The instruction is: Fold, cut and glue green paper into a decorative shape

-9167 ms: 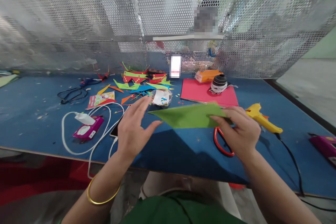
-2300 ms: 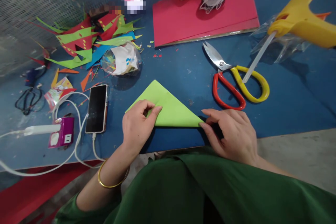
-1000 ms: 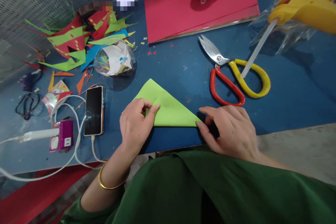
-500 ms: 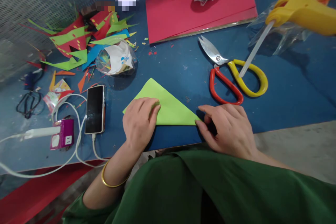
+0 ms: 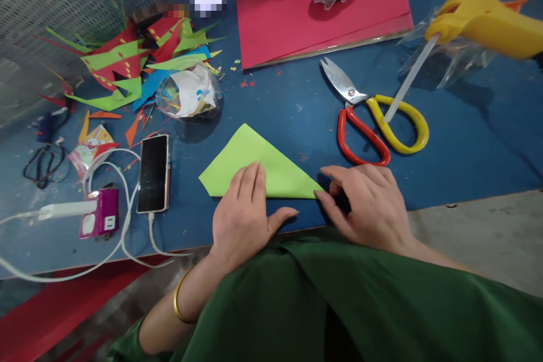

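Observation:
A folded lime-green paper (image 5: 254,153) lies flat on the blue table, its long straight edge facing me. My left hand (image 5: 246,215) rests on the paper's lower edge, fingers laid flat and the thumb stretched out to the right. At the paper's right tip, my right hand (image 5: 367,203) pinches the pointed corner between thumb and forefinger. Scissors (image 5: 351,93) with one red and one yellow handle lie just beyond my right hand, blades pointing away to the left.
A yellow glue gun (image 5: 470,17) stands out at the back right. Red sheets (image 5: 280,28) lie at the back. On the left are a phone (image 5: 153,174), a purple adapter (image 5: 106,212), white cables, a clear container (image 5: 193,93) and cut paper pieces (image 5: 119,68).
My left hand has moved right along the paper's lower edge and spread its thumb, uncovering the paper's left corner. My right hand has stayed at the right tip.

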A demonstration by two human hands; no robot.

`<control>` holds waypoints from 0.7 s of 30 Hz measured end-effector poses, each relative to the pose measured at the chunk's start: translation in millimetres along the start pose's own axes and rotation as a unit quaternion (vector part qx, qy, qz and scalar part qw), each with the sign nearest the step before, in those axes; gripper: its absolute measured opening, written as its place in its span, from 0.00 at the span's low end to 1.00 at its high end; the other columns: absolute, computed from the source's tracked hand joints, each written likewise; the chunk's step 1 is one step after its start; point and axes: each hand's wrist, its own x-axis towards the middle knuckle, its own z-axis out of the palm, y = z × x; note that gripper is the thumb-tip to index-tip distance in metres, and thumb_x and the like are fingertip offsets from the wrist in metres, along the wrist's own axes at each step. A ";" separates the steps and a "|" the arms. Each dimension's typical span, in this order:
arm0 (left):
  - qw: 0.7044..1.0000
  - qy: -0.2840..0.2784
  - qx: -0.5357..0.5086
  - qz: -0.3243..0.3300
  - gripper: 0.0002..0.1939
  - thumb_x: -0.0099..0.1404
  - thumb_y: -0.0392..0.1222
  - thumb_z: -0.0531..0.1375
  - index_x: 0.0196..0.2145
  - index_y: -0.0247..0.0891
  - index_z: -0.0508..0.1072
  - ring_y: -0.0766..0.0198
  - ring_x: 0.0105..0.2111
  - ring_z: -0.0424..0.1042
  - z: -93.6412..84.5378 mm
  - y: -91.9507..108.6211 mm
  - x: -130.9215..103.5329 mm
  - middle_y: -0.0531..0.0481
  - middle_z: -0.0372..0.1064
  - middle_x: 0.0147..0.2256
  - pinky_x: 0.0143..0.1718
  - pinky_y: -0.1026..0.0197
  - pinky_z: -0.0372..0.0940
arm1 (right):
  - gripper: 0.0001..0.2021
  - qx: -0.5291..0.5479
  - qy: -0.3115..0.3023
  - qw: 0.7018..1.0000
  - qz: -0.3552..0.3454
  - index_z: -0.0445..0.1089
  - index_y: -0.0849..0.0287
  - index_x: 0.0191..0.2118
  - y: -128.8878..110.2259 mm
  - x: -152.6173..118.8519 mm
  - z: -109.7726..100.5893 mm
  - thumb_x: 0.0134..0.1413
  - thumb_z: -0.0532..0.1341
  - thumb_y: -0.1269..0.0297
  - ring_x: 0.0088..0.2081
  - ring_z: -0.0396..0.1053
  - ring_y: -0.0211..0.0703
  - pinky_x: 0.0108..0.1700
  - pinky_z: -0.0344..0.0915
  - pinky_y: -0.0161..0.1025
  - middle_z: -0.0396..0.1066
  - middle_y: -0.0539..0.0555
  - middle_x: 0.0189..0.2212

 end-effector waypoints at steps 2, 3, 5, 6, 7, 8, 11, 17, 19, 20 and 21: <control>0.999 -0.016 -0.021 0.019 0.44 0.70 0.66 0.46 0.61 0.18 0.66 0.40 0.60 0.65 2.1 1.6 -2.6 0.25 0.66 0.59 0.59 0.46 0.63 | 0.10 -0.001 -0.001 1.000 -0.002 0.70 0.64 0.46 0.1 0.1 0.1 0.62 0.59 0.64 0.32 0.67 0.47 0.39 0.59 0.43 0.73 0.53 0.28; 0.998 -0.029 -0.029 0.038 0.43 0.70 0.66 0.45 0.63 0.22 0.64 0.40 0.63 0.62 2.4 1.8 -3.2 0.26 0.63 0.62 0.62 0.44 0.59 | 0.10 -0.001 -0.002 1.000 -0.003 0.70 0.64 0.46 0.1 0.2 0.2 0.62 0.59 0.64 0.32 0.67 0.47 0.39 0.59 0.43 0.73 0.53 0.28; 0.994 -0.053 -0.038 0.088 0.40 0.70 0.66 0.44 0.67 0.34 0.61 0.39 0.66 0.56 2.0 1.9 -3.3 0.32 0.58 0.66 0.65 0.38 0.51 | 0.10 -0.001 0.001 1.000 -0.004 0.70 0.64 0.45 0.0 0.6 0.5 0.62 0.59 0.64 0.31 0.67 0.47 0.39 0.59 0.43 0.73 0.53 0.28; 0.991 -0.063 -0.039 0.110 0.38 0.70 0.66 0.43 0.68 0.40 0.60 0.39 0.67 0.55 1.5 1.8 -3.2 0.35 0.57 0.67 0.66 0.36 0.48 | 0.10 -0.001 0.002 1.000 -0.004 0.70 0.64 0.45 -0.1 0.7 0.7 0.62 0.59 0.64 0.31 0.67 0.47 0.39 0.59 0.43 0.73 0.53 0.28; 0.988 -0.073 -0.040 0.126 0.38 0.70 0.67 0.43 0.68 0.43 0.59 0.38 0.67 0.54 1.1 1.5 -3.0 0.38 0.56 0.67 0.66 0.35 0.46 | 0.10 0.000 0.003 1.000 -0.003 0.70 0.64 0.45 -0.1 0.7 0.7 0.62 0.59 0.64 0.31 0.67 0.47 0.39 0.59 0.43 0.73 0.53 0.28; 0.987 -0.083 -0.040 0.135 0.38 0.69 0.68 0.42 0.68 0.45 0.58 0.38 0.67 0.54 0.9 1.3 -3.0 0.39 0.56 0.68 0.66 0.35 0.44 | 0.10 0.000 0.004 1.000 -0.002 0.70 0.64 0.45 0.0 0.6 0.7 0.62 0.60 0.64 0.31 0.67 0.47 0.39 0.59 0.43 0.73 0.53 0.27; 0.984 -0.108 -0.040 0.138 0.41 0.68 0.70 0.42 0.69 0.46 0.56 0.38 0.67 0.53 1.2 0.1 -3.7 0.39 0.54 0.68 0.67 0.35 0.43 | 0.11 0.009 0.003 1.000 -0.011 0.69 0.65 0.46 1.2 -0.6 -1.1 0.62 0.61 0.64 0.32 0.67 0.46 0.38 0.59 0.43 0.73 0.52 0.27; 0.983 -0.118 -0.047 0.132 0.43 0.66 0.71 0.43 0.71 0.46 0.52 0.39 0.69 0.49 4.0 -1.0 -6.2 0.39 0.50 0.70 0.67 0.35 0.41 | 0.12 0.026 0.007 1.000 -0.001 0.69 0.62 0.47 9.1 -7.5 -10.5 0.61 0.64 0.63 0.31 0.68 0.43 0.38 0.60 0.41 0.75 0.51 0.27; 0.984 -0.113 -0.053 0.128 0.43 0.66 0.72 0.44 0.71 0.46 0.51 0.39 0.69 0.48 4.7 -0.9 -6.5 0.38 0.50 0.70 0.67 0.34 0.41 | 0.09 0.020 0.009 1.000 0.000 0.72 0.61 0.44 11.5 -9.3 -13.2 0.60 0.65 0.63 0.32 0.68 0.43 0.37 0.60 0.41 0.75 0.51 0.28; 0.984 -0.111 -0.055 0.126 0.43 0.66 0.72 0.44 0.71 0.46 0.51 0.39 0.70 0.48 4.9 -0.7 -6.6 0.38 0.49 0.70 0.67 0.34 0.41 | 0.08 0.017 0.008 1.000 -0.002 0.73 0.60 0.42 12.1 -9.7 -14.2 0.60 0.65 0.62 0.32 0.68 0.44 0.36 0.59 0.41 0.75 0.52 0.28; 0.984 -0.110 -0.056 0.125 0.44 0.66 0.72 0.44 0.71 0.46 0.50 0.39 0.70 0.47 5.0 -0.6 -6.6 0.38 0.49 0.70 0.67 0.34 0.41 | 0.06 0.015 0.006 1.000 -0.004 0.73 0.59 0.39 12.3 -9.7 -15.0 0.60 0.65 0.62 0.32 0.68 0.44 0.36 0.58 0.41 0.75 0.52 0.28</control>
